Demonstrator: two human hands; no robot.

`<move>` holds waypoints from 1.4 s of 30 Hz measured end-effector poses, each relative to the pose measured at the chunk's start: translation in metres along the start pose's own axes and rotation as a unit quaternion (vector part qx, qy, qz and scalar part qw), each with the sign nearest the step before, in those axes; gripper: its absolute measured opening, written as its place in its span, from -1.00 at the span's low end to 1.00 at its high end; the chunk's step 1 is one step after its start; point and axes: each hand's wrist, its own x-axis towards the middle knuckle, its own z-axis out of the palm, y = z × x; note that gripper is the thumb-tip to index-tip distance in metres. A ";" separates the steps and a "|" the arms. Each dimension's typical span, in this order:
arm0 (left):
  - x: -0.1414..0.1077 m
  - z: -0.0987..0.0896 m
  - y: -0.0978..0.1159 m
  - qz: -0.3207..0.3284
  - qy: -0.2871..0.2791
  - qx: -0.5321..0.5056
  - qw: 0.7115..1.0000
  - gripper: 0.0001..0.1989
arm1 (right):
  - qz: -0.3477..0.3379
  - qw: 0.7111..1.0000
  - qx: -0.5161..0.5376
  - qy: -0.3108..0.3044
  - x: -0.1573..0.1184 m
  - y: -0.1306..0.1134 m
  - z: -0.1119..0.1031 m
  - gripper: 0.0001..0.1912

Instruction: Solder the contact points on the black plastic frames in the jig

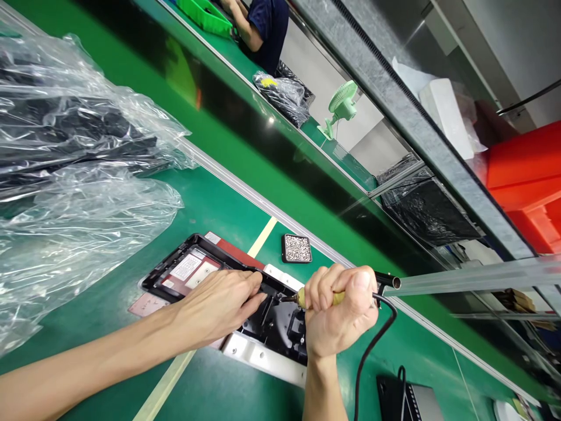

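Note:
My right hand [339, 304] is wrapped around the yellow handle of a soldering iron [301, 298], whose black cord trails down from behind the fist. The iron's tip points left into a black plastic housing [274, 324], close to my left fingers. Over the middle of that housing lies my left hand [232, 295], its fingers bent and close together with the thumb near them; whatever they pinch is hidden. The housing has an open frame at its left end and rests among white fixture blocks [258, 352] on a reddish board [234, 250].
A small black tray [297, 249] of tiny metal pieces stands beyond the housing. Clear plastic bags [87, 146] with black parts cover the left. A black device [409, 397] sits lower right. Across the green belt [245, 158], a person [267, 29] works near a fan [342, 105].

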 end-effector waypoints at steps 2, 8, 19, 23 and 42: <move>0.000 0.000 0.000 0.001 0.002 0.000 1.000 -0.72 | -0.001 1.000 0.001 0.000 0.000 -0.001 0.000 -0.54; 0.001 0.000 0.000 0.004 0.002 0.001 1.000 -0.72 | 0.000 1.000 0.003 -0.001 0.000 -0.001 0.000 -0.55; -0.001 -0.002 0.001 -0.001 -0.006 -0.001 1.000 -0.72 | 0.000 1.000 0.003 0.003 -0.001 0.000 0.001 -0.56; -0.001 -0.003 0.002 0.000 -0.003 -0.004 1.000 -0.72 | 0.000 1.000 0.004 0.003 -0.001 0.000 0.001 -0.55; 0.000 -0.002 0.001 0.004 0.007 0.005 1.000 -0.73 | 0.001 1.000 0.001 -0.001 -0.001 -0.001 0.000 -0.58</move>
